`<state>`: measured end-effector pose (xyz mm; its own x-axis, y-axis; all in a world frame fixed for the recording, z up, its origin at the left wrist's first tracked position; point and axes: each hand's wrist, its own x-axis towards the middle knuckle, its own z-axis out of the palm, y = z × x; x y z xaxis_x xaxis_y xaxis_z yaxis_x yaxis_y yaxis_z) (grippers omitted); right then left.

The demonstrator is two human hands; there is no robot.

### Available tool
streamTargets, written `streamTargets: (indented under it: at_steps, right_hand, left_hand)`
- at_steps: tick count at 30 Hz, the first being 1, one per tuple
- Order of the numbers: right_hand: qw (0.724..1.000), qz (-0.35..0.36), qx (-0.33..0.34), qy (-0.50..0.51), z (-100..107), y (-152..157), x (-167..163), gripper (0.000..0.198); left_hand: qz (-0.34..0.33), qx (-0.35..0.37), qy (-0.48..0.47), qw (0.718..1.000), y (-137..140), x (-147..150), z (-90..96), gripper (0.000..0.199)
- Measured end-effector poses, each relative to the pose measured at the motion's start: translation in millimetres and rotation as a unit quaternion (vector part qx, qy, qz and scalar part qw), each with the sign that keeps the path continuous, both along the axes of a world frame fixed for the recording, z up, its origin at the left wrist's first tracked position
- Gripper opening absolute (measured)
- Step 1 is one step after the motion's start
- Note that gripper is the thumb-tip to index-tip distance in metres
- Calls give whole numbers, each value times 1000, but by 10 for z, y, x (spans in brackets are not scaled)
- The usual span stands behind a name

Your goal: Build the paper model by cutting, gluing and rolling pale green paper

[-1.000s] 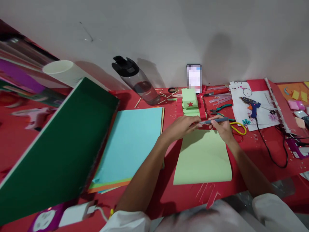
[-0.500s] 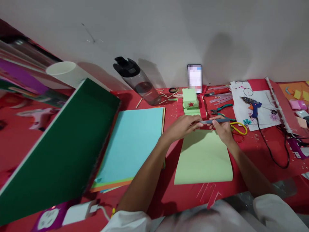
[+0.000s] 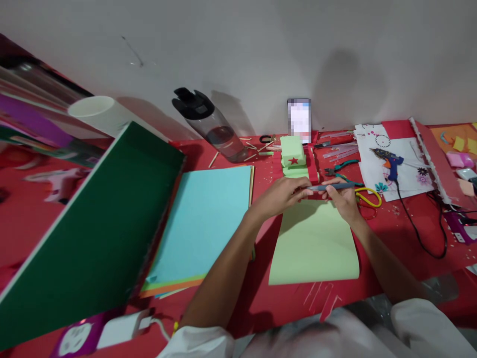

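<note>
A: Where do we have the slim grey tool point(image 3: 343, 185)?

B: Just above the far edge of the pale green sheet point(image 3: 316, 243), near the green block with a red star point(image 3: 292, 150).

A: And the grip?

B: Our right hand point(image 3: 343, 200) has thumb and fingers closed round the barrel. Our left hand point(image 3: 285, 194) has its fingertips drawn together by the thin end; whether they pinch that tip or something small, we can't make out.

A: How would it handle?

B: We'd judge it light, stiff and smooth, so it's best held by the thick barrel. The sheet looks thin and easily creased; we'd lift it by its edges.
</note>
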<state>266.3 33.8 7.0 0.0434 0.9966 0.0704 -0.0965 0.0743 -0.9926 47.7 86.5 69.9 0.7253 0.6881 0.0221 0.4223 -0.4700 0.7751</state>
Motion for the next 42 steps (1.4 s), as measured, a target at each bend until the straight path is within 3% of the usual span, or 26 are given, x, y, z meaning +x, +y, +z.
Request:
streamTargets:
  at_steps: [5,10,13,16,20,24,30,35,42]
  right_hand:
    - [995,53,21,-83,45,-4,89,39]
    - [974,16,64,-218,125,24,305,35]
    - [941,-22,71,-330,151,63,434,34]
    - [892,-14,67,-447,114,95,511,24]
    - [830,13,83,-552,26,113,525,33]
    - [791,30,125,-598,75,97,512,41]
    - [766,170,182,-593,295,12,514,37]
    - [770,165,175,-590,350,-8,456,30]
    - [752,181,133,-620,336,14,383,33]
  left_hand:
    - [-2,25,105,994,-19,30,-40,22]
    - [-16,62,212,975,-72,92,-181,28]
    - [-25,69,303,950,-79,107,-269,42]
    - [-21,68,340,938,-72,115,-314,47]
    - [-28,55,338,939,-55,121,-327,33]
    - [-50,67,316,945,-24,101,-313,13]
    - [-62,41,207,976,20,-92,-76,8]
    - [-36,21,192,981,42,-337,122,19]
    - [-29,-17,161,986,133,-594,73,10]
